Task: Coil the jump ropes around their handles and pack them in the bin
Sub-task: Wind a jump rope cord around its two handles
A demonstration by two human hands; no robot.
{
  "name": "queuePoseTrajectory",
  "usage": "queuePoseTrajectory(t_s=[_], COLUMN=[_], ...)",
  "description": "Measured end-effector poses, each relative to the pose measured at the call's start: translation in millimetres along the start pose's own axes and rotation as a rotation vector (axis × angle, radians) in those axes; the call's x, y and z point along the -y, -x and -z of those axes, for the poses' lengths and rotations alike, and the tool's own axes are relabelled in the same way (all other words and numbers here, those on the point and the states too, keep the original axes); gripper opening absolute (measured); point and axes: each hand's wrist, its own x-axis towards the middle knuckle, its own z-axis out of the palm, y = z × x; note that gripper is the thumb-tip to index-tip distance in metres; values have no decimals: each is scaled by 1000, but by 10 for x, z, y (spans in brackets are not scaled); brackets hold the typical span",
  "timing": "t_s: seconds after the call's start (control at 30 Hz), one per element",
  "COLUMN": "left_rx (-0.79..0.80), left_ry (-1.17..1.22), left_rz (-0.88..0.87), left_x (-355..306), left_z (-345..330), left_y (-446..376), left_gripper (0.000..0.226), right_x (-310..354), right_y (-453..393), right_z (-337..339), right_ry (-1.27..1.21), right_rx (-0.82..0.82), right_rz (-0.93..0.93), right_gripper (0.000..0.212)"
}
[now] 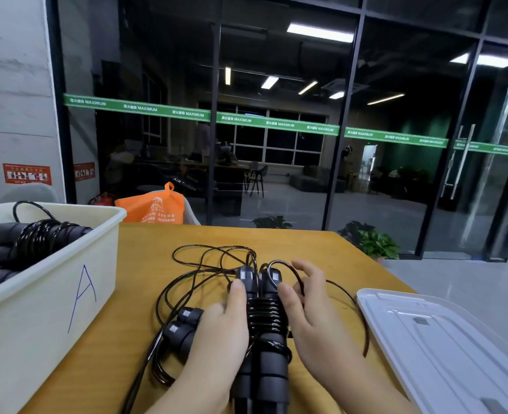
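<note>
Jump-rope handles (261, 333), paired side by side with black cord coiled round their middle, lie on the worktop (145, 243). Our left hand (220, 333) grips them from the left; our right hand (312, 321) pinches the loose cord (351, 297). Wound ropes (31, 237) sit in the bin (67, 288).

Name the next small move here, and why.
Probably another wrap: the right hand should carry the loose rope around the paired handles the left hand steadies. Only a few coils sit there; much rope lies slack on the table.
</note>
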Motion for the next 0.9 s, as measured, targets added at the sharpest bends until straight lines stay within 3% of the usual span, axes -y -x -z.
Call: queuePoseTrajectory(t_s=[0.17, 0.27, 0.5, 0.67, 0.9], left_rx=[0, -11, -78, -87, -28], left_ry=[-100, -144, -246, -242, -264], left_rz=[-70, -197, -367, -392, -369], left_x=[10, 7, 42, 18, 10], left_z=[44, 70, 88, 142, 143], left_y=[-41, -49, -84, -133, -87], left_gripper=[62, 58, 43, 43, 64], right_x=[15, 40, 22, -46, -172], right_y=[0, 27, 39, 27, -65], right_z=[20, 20, 9, -4, 43], right_ry=[-60, -73, -144, -143, -180], right_rx=[-132, -215, -148, 35, -109], right_rz=[54, 162, 188, 190, 284], right_gripper=[18, 8, 16, 30, 28])
